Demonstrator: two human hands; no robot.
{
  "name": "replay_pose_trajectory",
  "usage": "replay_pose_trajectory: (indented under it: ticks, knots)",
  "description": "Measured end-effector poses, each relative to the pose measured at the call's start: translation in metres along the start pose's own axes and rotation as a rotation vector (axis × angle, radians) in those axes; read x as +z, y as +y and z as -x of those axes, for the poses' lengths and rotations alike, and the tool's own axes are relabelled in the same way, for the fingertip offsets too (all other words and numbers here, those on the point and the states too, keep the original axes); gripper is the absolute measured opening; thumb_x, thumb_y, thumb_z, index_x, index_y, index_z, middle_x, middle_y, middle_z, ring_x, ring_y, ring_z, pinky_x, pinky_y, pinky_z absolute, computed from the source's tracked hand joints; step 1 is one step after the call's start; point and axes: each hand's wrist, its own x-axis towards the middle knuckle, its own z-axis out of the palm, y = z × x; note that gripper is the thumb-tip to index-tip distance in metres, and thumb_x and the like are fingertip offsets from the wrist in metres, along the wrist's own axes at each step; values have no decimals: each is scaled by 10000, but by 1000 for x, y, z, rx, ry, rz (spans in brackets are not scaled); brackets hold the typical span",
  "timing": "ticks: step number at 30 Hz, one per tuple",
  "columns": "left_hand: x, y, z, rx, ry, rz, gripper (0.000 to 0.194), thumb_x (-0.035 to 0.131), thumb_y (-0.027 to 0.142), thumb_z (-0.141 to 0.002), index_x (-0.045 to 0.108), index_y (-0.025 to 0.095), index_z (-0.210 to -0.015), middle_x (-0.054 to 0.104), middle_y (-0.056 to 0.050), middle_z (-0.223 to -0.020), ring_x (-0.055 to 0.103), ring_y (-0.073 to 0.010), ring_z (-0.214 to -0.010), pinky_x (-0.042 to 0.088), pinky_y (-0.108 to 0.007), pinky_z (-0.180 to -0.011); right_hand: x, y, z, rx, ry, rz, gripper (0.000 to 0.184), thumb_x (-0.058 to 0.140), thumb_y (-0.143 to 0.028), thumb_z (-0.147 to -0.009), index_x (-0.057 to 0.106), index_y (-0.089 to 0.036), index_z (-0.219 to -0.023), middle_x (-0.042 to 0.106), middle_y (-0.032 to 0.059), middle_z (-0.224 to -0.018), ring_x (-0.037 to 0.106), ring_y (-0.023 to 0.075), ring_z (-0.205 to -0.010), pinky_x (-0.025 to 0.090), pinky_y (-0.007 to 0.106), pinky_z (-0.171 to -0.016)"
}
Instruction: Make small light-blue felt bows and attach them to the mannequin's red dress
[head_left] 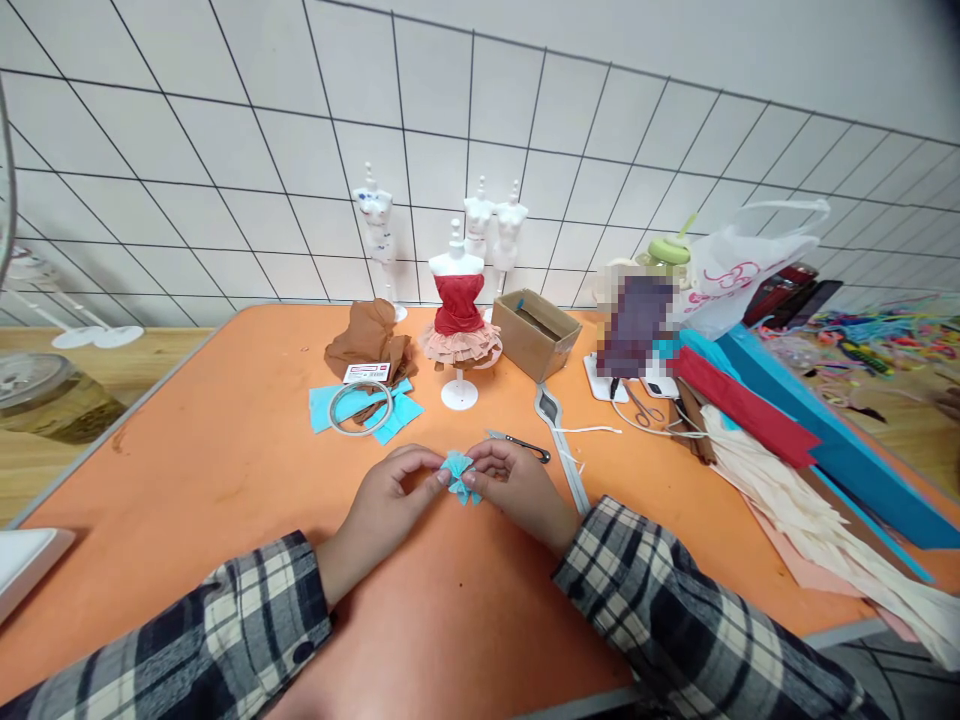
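Observation:
Between my two hands is a small gathered piece of light blue crepe paper [458, 467], fanned out in pleats. My left hand [401, 490] pinches its left side with thumb and forefinger. On the right side, my right hand [517, 485] grips it the same way. Just beyond my right hand lies a pair of thread snips [531, 447] with a black handle. Farther back stands a small white dress form [459, 390] wearing a red bodice [459, 304] and a ruffled pink skirt [459, 344].
Left of the form are brown crepe paper [365, 338], blue paper pieces [401, 412] and a tape roll [331, 420]. An open cardboard box [529, 350], a grey zipper [568, 465] and scissors [646, 412] lie right. Coloured paper strips [750, 400] cover the right edge.

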Motion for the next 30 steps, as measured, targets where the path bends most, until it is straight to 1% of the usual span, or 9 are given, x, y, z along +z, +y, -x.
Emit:
replay_pose_trajectory:
  ticks: [4, 8, 11, 13, 16, 20, 25, 27, 30]
  knots:
    - [-1, 0, 1, -34, 25, 15, 294, 626, 424, -843, 661, 206, -1038, 705, -74, -1045, 647, -226, -971, 507, -355, -863, -1, -1, -1, -3, 15, -17, 279, 731, -320, -710, 601, -180, -914, 670, -3, -740, 631, 122, -648, 508, 261, -638]
    - [0, -1, 1, 41, -11, -23, 217, 636, 411, -830, 660, 197, -801, 691, -62, -905, 635, -214, -900, 513, -330, -813, 1, -6, 1, 77, 30, -7, 290, 716, -359, -708, 570, -189, -892, 660, -18, -683, 593, 108, -548, 453, 217, -504]
    - [0, -2, 1, 58, 38, -19, 196, 640, 386, -829, 663, 200, -772, 685, -51, -881, 635, -198, -861, 506, -320, -815, 3, -7, 3, 115, 13, 31, 287, 701, -393, -716, 553, -193, -859, 645, -13, -671, 598, 123, -558, 395, 193, -430]
    - [0, -1, 0, 44, 65, 10, 180, 645, 374, -825, 668, 202, -778, 686, -46, -873, 638, -192, -834, 507, -322, -813, 4, -6, 3, 68, -23, 74, 262, 702, -379, -719, 558, -192, -834, 639, -7, -700, 596, 122, -600, 414, 200, -462]
    - [-1, 0, 0, 43, -4, 59, 184, 631, 358, -830, 665, 198, -747, 682, -50, -857, 639, -194, -828, 511, -320, -799, 4, -5, 4, -33, -37, 121, 240, 729, -327, -701, 571, -192, -820, 613, -19, -724, 564, 102, -621, 458, 219, -556]
    - [0, 3, 2, 38, -34, 111, 177, 622, 365, -839, 669, 195, -856, 693, -63, -911, 647, -205, -876, 512, -330, -828, 3, -5, 3, 40, -44, 77, 249, 722, -360, -714, 556, -194, -797, 576, -30, -657, 534, 105, -554, 429, 216, -479]
    - [2, 6, 4, 67, -60, 27, 182, 619, 375, -849, 669, 200, -863, 694, -63, -923, 640, -205, -893, 503, -331, -840, 6, -2, 3, -36, -23, 22, 231, 730, -339, -719, 563, -190, -779, 602, -15, -708, 588, 121, -657, 502, 256, -638]
    - [2, 7, 4, 111, -90, -7, 191, 588, 359, -874, 678, 203, -809, 695, -62, -903, 632, -202, -892, 495, -324, -839, 5, -4, 6, -71, -16, 42, 226, 702, -311, -746, 585, -193, -898, 633, 17, -845, 600, 122, -700, 508, 254, -644]
    - [1, 8, 4, 159, -134, -4, 189, 579, 331, -880, 685, 206, -787, 696, -56, -892, 626, -198, -892, 483, -310, -830, -1, -13, 12, -215, -123, 194, 472, 662, -240, -782, 535, -252, -1237, 574, 90, -1235, 624, 155, -889, 511, 236, -623]
